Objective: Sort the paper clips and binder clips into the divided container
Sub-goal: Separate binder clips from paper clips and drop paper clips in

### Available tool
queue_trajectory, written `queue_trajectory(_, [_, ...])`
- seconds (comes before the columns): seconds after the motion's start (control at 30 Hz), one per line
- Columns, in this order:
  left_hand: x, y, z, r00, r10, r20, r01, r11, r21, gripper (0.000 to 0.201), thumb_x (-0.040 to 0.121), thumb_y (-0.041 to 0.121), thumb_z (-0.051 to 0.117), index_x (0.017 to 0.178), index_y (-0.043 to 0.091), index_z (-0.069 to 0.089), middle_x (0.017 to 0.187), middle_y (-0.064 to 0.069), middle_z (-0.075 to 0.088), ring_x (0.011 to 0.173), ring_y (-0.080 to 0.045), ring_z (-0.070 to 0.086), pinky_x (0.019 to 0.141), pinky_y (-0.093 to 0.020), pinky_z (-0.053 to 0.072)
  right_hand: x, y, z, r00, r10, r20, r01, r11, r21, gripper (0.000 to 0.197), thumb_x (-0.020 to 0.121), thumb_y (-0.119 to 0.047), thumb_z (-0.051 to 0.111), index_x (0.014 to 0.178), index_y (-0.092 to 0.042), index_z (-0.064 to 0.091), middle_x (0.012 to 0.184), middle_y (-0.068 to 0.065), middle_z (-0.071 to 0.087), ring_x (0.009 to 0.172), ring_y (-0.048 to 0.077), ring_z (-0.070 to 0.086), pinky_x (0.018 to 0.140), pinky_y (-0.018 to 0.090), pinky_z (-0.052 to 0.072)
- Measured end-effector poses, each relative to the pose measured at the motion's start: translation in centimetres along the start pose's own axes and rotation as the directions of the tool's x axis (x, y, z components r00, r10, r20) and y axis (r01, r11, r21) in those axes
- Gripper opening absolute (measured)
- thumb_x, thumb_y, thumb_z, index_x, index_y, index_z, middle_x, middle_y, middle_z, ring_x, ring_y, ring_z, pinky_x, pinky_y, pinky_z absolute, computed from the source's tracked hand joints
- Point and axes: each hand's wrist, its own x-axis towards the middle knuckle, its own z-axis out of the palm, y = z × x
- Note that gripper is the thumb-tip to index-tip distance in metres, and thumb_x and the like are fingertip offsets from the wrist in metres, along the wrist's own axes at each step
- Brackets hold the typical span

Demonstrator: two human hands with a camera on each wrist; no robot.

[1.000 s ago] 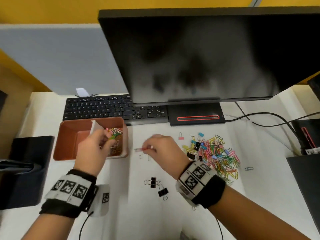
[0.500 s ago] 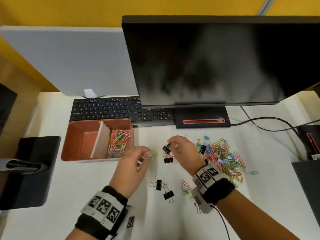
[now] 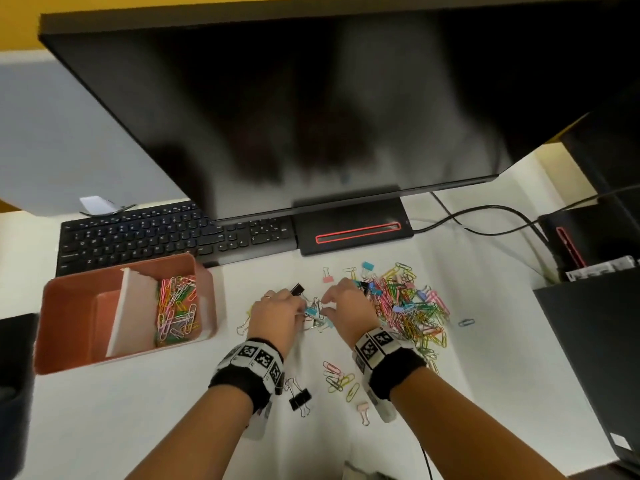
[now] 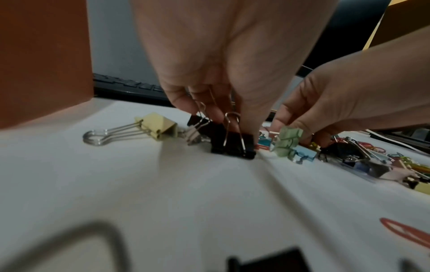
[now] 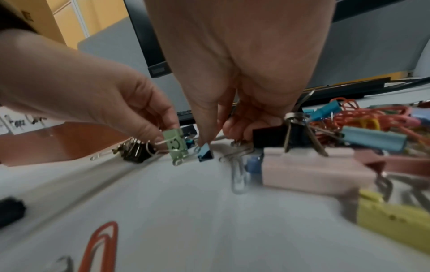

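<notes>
Both hands meet over a small cluster of binder clips at the desk's middle. My left hand (image 3: pixel 298 308) pinches black binder clips (image 4: pixel 232 143) by their wire handles. A green binder clip (image 5: pixel 175 144) stands between the hands at the left fingertips; which hand holds it is unclear. My right hand (image 3: pixel 327 304) pinches down on a small blue binder clip (image 5: pixel 206 151). The terracotta container (image 3: pixel 65 327) sits left, its white divider (image 3: pixel 131 306) upright, with coloured paper clips (image 3: pixel 176 310) in the right compartment. A mixed clip pile (image 3: pixel 408 306) lies right of the hands.
Loose black binder clips (image 3: pixel 299 398), a few paper clips (image 3: pixel 337 375) and a pink binder clip (image 3: pixel 363 408) lie near my wrists. A yellow binder clip (image 4: pixel 160 127) lies left of my fingers. Keyboard (image 3: pixel 166 237), monitor base (image 3: pixel 353 230), cables (image 3: pixel 485 220) behind; black box (image 3: pixel 595 323) right.
My left hand left the container and came right to the desk's middle. Both hands now meet over the binder clips beside the pile.
</notes>
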Motion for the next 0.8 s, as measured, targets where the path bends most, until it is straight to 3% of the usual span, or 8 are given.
queue_trajectory(0.1, [0.2, 0.1, -0.1, 0.998, -0.048, 0.029, 0.047, 0.998, 0.042, 0.012, 0.087, 0.032, 0.056, 0.097, 0.033, 0.062, 0.098, 0.01, 0.058, 0.101, -0.018, 0.047, 0.084, -0.033, 0.032, 0.0, 0.5, -0.3, 1.0, -0.012, 0.016, 0.013, 1.0, -0.024, 0.014, 0.089, -0.014, 0.056, 0.1, -0.014, 0.064, 0.117, 0.005, 0.05, 0.097, 0.016, 0.057, 0.087, 0.024, 0.046])
queue_trajectory(0.2, [0.4, 0.3, -0.2, 0.997, -0.07, 0.023, 0.068, 0.993, 0.097, 0.008, 0.087, 0.035, 0.055, 0.093, 0.033, 0.061, 0.094, 0.012, 0.058, 0.098, -0.016, 0.047, 0.082, -0.034, 0.027, -0.4, 0.6, -0.4, 0.999, -0.042, 0.004, 0.042, 0.998, -0.039, 0.018, 0.087, -0.023, 0.06, 0.102, -0.014, 0.063, 0.115, 0.003, 0.05, 0.095, 0.017, 0.057, 0.085, 0.025, 0.046])
queue_trajectory(0.3, [0.6, 0.5, -0.1, 0.995, -0.099, 0.027, 0.093, 0.983, 0.157, 0.01, 0.089, 0.034, 0.051, 0.088, 0.033, 0.061, 0.086, 0.01, 0.057, 0.09, -0.017, 0.048, 0.079, -0.035, 0.023, -0.3, 0.3, -0.3, 0.999, -0.044, 0.003, 0.044, 0.995, -0.086, 0.02, 0.086, -0.025, 0.062, 0.103, -0.014, 0.061, 0.114, 0.003, 0.049, 0.094, 0.019, 0.058, 0.084, 0.03, 0.05])
queue_trajectory(0.4, [0.6, 0.5, 0.2, 0.993, -0.117, 0.032, 0.108, 0.973, 0.205, 0.013, 0.091, 0.029, 0.047, 0.09, 0.032, 0.059, 0.089, 0.009, 0.058, 0.092, -0.018, 0.05, 0.081, -0.036, 0.026, 0.2, 0.1, -0.1, 0.998, -0.05, 0.027, 0.054, 0.985, -0.165, 0.016, 0.09, -0.02, 0.055, 0.101, -0.011, 0.062, 0.113, 0.006, 0.052, 0.092, 0.022, 0.059, 0.082, 0.037, 0.054])
queue_trajectory(0.6, [-0.2, -0.2, 0.0, 0.996, -0.09, 0.013, 0.088, 0.987, 0.136, 0.013, 0.092, 0.027, 0.041, 0.084, 0.031, 0.05, 0.087, 0.01, 0.059, 0.085, -0.016, 0.046, 0.081, -0.034, 0.024, -0.1, 0.1, -0.2, 0.991, -0.066, 0.12, 0.082, 0.987, -0.135, 0.015, 0.092, -0.012, 0.047, 0.101, -0.008, 0.058, 0.098, 0.007, 0.062, 0.088, 0.022, 0.06, 0.077, 0.034, 0.053])
queue_trajectory(0.7, [-1.0, -0.6, -0.6, 0.998, -0.052, -0.033, 0.054, 0.996, 0.067, 0.009, 0.092, 0.029, 0.042, 0.097, 0.035, 0.047, 0.086, 0.012, 0.062, 0.083, -0.016, 0.049, 0.081, -0.034, 0.018, -0.9, 0.4, 0.0, 0.976, -0.137, 0.167, 0.146, 0.988, -0.047, 0.024, 0.087, -0.005, 0.051, 0.11, -0.012, 0.054, 0.087, 0.005, 0.062, 0.083, 0.019, 0.058, 0.074, 0.032, 0.051])
queue_trajectory(0.8, [-1.3, -0.1, -0.9, 1.0, 0.015, 0.014, -0.016, 0.993, 0.113, 0.022, 0.093, 0.03, 0.04, 0.112, 0.038, 0.046, 0.098, 0.012, 0.062, 0.094, -0.018, 0.051, 0.083, -0.035, 0.015, -1.9, 0.5, 0.4, 0.957, -0.23, 0.175, 0.237, 0.971, -0.021, 0.04, 0.088, -0.003, 0.048, 0.125, -0.017, 0.053, 0.095, 0.006, 0.064, 0.089, 0.018, 0.058, 0.08, 0.026, 0.046])
